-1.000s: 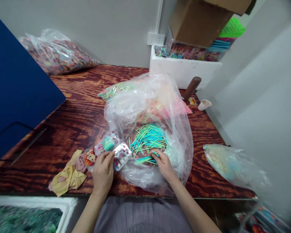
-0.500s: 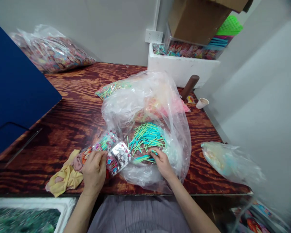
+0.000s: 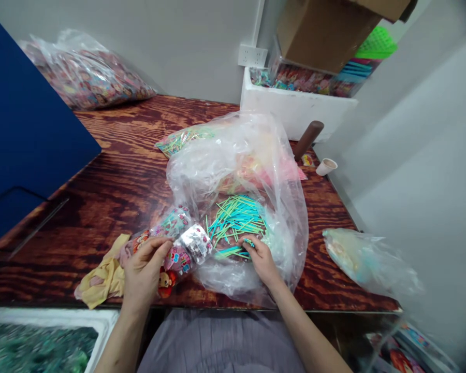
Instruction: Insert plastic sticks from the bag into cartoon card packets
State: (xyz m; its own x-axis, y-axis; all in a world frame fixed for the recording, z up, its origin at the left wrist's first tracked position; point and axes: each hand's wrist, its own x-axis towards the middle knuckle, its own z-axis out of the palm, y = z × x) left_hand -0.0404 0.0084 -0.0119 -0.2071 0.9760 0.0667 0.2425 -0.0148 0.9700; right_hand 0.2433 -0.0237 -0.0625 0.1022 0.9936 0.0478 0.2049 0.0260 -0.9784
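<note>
My left hand pinches thumb and forefinger together at the edge of a small printed packet. Beside it, a silvery packet lies across the lip of a large clear plastic bag. A heap of thin blue and green sticks sits in the opening of that bag. My right hand is closed around a small bundle of these sticks, ends pointing up, at the heap's near side. More printed packets lie behind my left hand.
A yellow cloth lies left of my left hand. Further back are a white foam box, a brown cylinder and a paper cup. A tied plastic bag rests at the right edge, and a blue panel stands left.
My left hand has shifted slightly left and turned, uncovering more of the printed packet with a red-haired figure. My right hand stays at the heap with the sticks. The view has tilted a little.
</note>
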